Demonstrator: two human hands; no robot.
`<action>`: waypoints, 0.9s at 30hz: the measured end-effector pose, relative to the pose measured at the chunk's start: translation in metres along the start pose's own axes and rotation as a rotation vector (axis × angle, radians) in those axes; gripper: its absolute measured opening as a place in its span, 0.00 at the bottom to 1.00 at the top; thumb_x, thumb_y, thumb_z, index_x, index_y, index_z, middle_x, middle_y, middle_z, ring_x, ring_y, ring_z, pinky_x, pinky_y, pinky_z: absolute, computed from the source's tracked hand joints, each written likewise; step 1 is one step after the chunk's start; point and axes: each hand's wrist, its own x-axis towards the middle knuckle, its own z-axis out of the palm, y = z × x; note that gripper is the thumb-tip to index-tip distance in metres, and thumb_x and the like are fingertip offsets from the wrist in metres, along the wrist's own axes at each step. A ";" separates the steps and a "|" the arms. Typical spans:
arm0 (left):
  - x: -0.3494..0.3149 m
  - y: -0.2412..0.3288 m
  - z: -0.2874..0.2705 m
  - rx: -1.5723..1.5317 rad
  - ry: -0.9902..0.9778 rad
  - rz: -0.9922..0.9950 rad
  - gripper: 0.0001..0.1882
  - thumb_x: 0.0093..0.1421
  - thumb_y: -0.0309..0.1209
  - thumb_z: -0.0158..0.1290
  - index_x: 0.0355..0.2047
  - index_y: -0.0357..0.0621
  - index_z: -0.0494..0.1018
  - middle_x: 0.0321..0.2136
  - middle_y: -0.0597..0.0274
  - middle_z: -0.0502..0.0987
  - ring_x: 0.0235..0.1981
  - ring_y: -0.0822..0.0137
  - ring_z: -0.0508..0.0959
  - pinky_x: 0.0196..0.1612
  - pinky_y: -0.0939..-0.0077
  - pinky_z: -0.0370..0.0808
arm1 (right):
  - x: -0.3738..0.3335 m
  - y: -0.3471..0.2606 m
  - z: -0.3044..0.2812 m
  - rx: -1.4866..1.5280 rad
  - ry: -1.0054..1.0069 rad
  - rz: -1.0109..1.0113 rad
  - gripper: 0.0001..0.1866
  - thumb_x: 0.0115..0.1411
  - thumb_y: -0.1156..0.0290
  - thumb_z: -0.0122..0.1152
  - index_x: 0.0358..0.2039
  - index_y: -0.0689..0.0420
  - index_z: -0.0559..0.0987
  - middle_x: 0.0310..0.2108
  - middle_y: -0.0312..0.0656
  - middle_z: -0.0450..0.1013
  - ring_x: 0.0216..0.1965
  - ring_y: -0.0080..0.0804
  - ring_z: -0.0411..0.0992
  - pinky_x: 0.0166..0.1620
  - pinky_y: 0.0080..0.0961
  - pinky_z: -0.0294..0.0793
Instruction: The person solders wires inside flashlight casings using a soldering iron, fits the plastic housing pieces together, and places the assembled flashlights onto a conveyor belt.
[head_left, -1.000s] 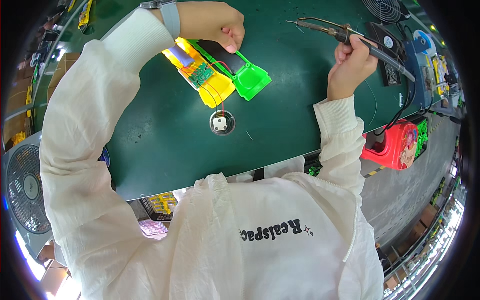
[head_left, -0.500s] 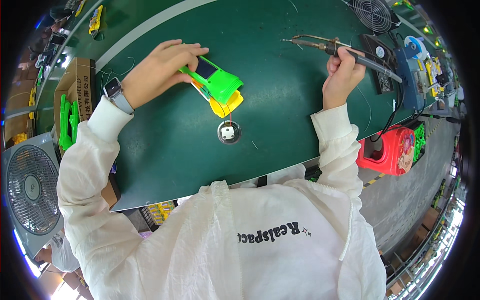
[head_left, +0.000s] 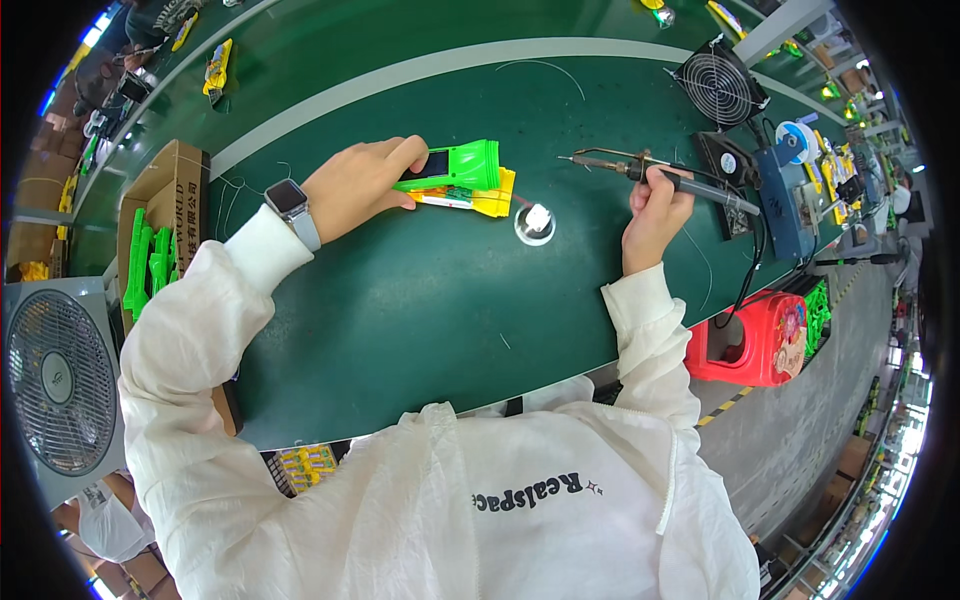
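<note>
Head view: 1 camera, looking down over a white coat at a green worktop (head_left: 420, 290).
Left hand (head_left: 355, 185): fingers curled loosely over the left end of a green shell (head_left: 455, 165), pinning it flat; not a full fist.
Green shell: lies on the worktop near its middle, on top of a yellow part (head_left: 497, 195), with a dark panel on its upper face.
Right hand (head_left: 655, 210): closed round the grip of a soldering iron (head_left: 650, 172), tip pointing left, raised just clear of the parts.
Round part (head_left: 535, 222): small white disc just right of the yellow part, a thin wire running to it.
Iron tip: near the round part and the shell's right end, touching neither as far as I can tell.
Step, as I judge it: bringing the tip to the joint by the round part.
Doing it well: keep the left hand pressing the shell so nothing slides; lower the tip slowly; keep fingers back from the hot end.
Nearby: box (head_left: 165, 215) of green pieces at left, 2 fans, 1 at (head_left: 60, 380), 1 at (head_left: 722, 88); red stool (head_left: 760, 335).
</note>
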 end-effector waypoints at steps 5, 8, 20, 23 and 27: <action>0.006 -0.001 0.006 -0.093 0.076 0.131 0.20 0.52 0.29 0.63 0.37 0.44 0.61 0.34 0.55 0.73 0.37 0.47 0.75 0.38 0.56 0.70 | -0.001 -0.001 -0.003 0.056 -0.010 0.028 0.06 0.58 0.77 0.57 0.31 0.60 0.69 0.23 0.34 0.65 0.17 0.16 0.60 0.18 0.15 0.56; 0.008 -0.006 0.008 -0.091 0.044 0.169 0.20 0.51 0.28 0.63 0.36 0.44 0.62 0.36 0.56 0.73 0.38 0.47 0.75 0.39 0.56 0.70 | -0.001 -0.001 -0.002 0.033 0.027 0.016 0.05 0.59 0.74 0.56 0.30 0.59 0.69 0.19 0.33 0.63 0.16 0.16 0.58 0.18 0.16 0.54; -0.001 -0.020 0.007 -0.010 0.117 0.136 0.20 0.54 0.27 0.62 0.42 0.45 0.63 0.53 0.50 0.70 0.47 0.47 0.73 0.49 0.59 0.71 | 0.004 0.003 0.015 0.010 0.145 -0.109 0.11 0.63 0.69 0.59 0.39 0.58 0.67 0.25 0.35 0.66 0.21 0.18 0.62 0.23 0.16 0.60; 0.014 -0.033 -0.003 0.039 0.278 0.084 0.21 0.54 0.25 0.61 0.43 0.42 0.62 0.51 0.48 0.70 0.47 0.45 0.72 0.49 0.60 0.70 | 0.021 0.013 0.029 0.029 0.230 -0.186 0.14 0.65 0.66 0.59 0.42 0.58 0.66 0.28 0.36 0.67 0.25 0.18 0.64 0.28 0.17 0.64; 0.080 -0.052 -0.018 -0.083 0.428 0.002 0.20 0.56 0.23 0.59 0.44 0.40 0.61 0.45 0.46 0.70 0.46 0.43 0.72 0.48 0.59 0.71 | 0.042 0.031 0.043 0.042 0.316 -0.225 0.17 0.66 0.65 0.59 0.46 0.61 0.65 0.35 0.39 0.69 0.32 0.20 0.67 0.34 0.17 0.68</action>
